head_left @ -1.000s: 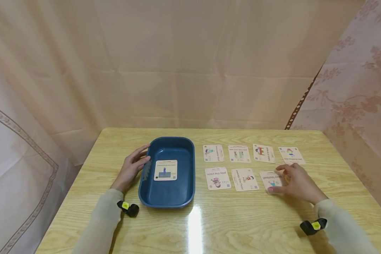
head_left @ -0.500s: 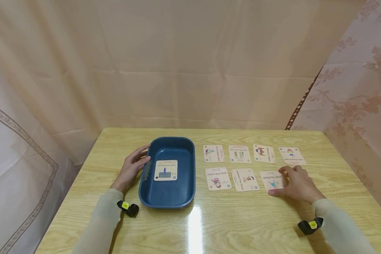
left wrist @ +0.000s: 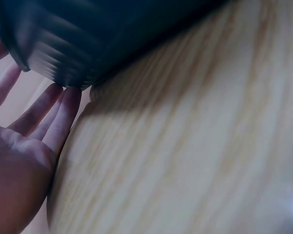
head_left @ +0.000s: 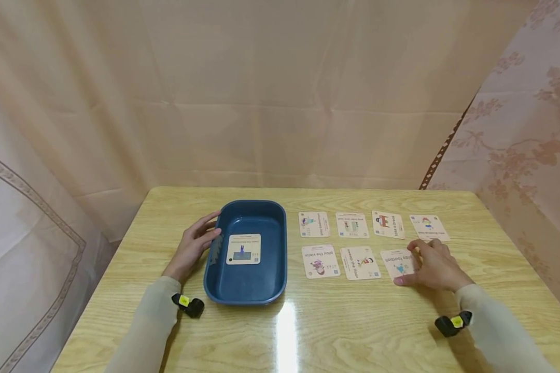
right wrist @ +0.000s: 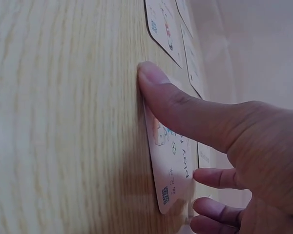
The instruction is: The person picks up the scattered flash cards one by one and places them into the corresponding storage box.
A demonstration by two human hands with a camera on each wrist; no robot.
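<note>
In the head view my left hand (head_left: 193,248) rests at the left side of a blue tray (head_left: 246,290). Its thumb touches the rim, and its rather straight fingers (left wrist: 61,114) lie against the outer wall. Inside the tray lies a picture card (head_left: 244,248) showing a blackboard. My right hand (head_left: 436,265) holds the "play football" card (head_left: 396,261) by its edges, low on the table. The thumb is at the card's near edge in the right wrist view, the other fingers at its opposite side. My hand covers the card's right part.
Left of the held card lie the "sweep the floor" card (head_left: 360,263) and the "play the violin" card (head_left: 320,261). Behind them runs a row of several more cards, including the "take a break" card (head_left: 387,225). A curtain (head_left: 280,103) hangs behind the wooden table (head_left: 345,331).
My right hand and wrist have shifted slightly left, and the football card has moved a little under the fingers. My left hand and the tray have stayed in place.
</note>
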